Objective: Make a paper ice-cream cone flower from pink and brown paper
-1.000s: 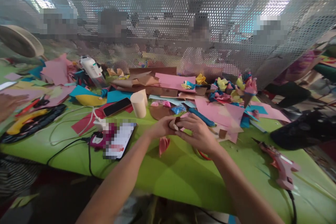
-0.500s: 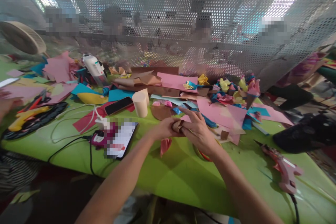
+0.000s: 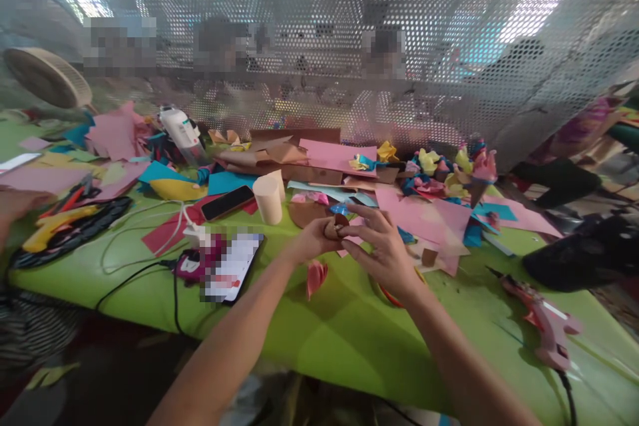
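A small curled piece of brown paper (image 3: 335, 226) is pinched in my left hand (image 3: 312, 243), over the middle of the green table. From the other side, my right hand (image 3: 382, 249) grips the edge of this piece between thumb and fingertips, its index finger raised above. Fingers partly hide the piece's exact shape. Below my left hand, a folded reddish-pink paper piece (image 3: 316, 278) lies on the table. Scissors with red and yellow handles (image 3: 392, 296) are partly covered by my right wrist.
A pink glue gun (image 3: 544, 326) lies right, near a black cylindrical object (image 3: 574, 256). Left are a lit phone (image 3: 234, 269), a power strip (image 3: 192, 265) with cables and a dark phone (image 3: 228, 202). A cream paper roll (image 3: 268, 200) stands behind; coloured paper (image 3: 424, 219) covers the back.
My right fingers have lifted and spread a little at the brown paper, so more of it shows. My left hand keeps its hold in nearly the same place.
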`<state>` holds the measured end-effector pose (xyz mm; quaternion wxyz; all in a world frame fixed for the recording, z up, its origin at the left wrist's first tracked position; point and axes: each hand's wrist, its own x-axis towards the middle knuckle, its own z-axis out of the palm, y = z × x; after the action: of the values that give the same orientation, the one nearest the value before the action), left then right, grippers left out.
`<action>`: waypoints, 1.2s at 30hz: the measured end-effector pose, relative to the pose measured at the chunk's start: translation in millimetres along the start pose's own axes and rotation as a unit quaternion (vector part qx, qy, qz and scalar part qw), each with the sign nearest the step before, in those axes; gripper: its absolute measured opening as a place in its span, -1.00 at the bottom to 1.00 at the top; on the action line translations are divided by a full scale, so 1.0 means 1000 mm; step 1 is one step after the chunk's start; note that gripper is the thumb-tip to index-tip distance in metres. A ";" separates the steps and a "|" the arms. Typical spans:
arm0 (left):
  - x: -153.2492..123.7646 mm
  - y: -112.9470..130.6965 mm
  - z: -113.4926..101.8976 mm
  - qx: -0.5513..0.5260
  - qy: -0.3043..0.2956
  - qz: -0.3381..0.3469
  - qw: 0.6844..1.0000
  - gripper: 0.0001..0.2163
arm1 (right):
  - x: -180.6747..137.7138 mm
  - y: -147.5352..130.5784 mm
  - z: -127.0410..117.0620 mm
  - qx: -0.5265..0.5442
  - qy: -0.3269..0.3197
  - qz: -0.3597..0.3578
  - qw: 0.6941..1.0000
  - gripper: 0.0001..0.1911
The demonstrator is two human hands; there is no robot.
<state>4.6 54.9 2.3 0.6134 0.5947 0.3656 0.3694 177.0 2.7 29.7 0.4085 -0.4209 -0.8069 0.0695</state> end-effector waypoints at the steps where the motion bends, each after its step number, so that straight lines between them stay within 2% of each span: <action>1: 0.000 0.000 0.000 0.002 0.000 -0.004 1.000 -0.59 | 0.000 0.000 0.001 -0.016 -0.008 -0.002 1.000 -0.82; 5: -0.002 0.003 0.002 0.011 -0.014 0.000 1.000 -0.65 | 0.000 0.002 0.004 -0.047 -0.037 -0.001 0.998 -0.82; 10: -0.004 0.001 0.006 0.001 -0.024 0.012 1.000 -0.73 | -0.001 0.003 0.008 -0.038 -0.063 0.006 0.997 -0.83; 14: -0.001 -0.005 0.005 -0.030 -0.034 0.010 0.999 -0.67 | 0.000 0.005 0.005 -0.002 -0.064 0.011 0.998 -0.83; 17: 0.002 -0.006 0.001 -0.041 -0.020 0.016 0.999 -0.61 | 0.002 0.005 -0.003 0.026 -0.043 0.012 0.999 -0.79; 21: 0.002 0.000 -0.002 0.001 0.006 0.014 1.000 -0.58 | 0.002 0.004 -0.007 -0.035 -0.018 -0.003 0.999 -0.81; 25: -0.001 0.001 0.000 0.051 0.014 -0.007 0.999 -0.65 | 0.001 0.001 -0.002 -0.111 -0.036 -0.031 0.993 -0.83; 31: -0.004 0.004 0.003 0.050 0.009 -0.006 0.999 -0.67 | 0.000 0.002 0.006 -0.087 -0.071 -0.037 0.993 -0.86; 36: -0.004 0.006 0.001 -0.039 -0.030 -0.027 0.998 -0.60 | 0.002 0.003 0.002 -0.042 -0.047 -0.020 0.998 -0.79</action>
<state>3.4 51.5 8.5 0.6566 0.5712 0.3482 0.3482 177.0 6.0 28.3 0.3529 -0.4178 -0.8359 0.0469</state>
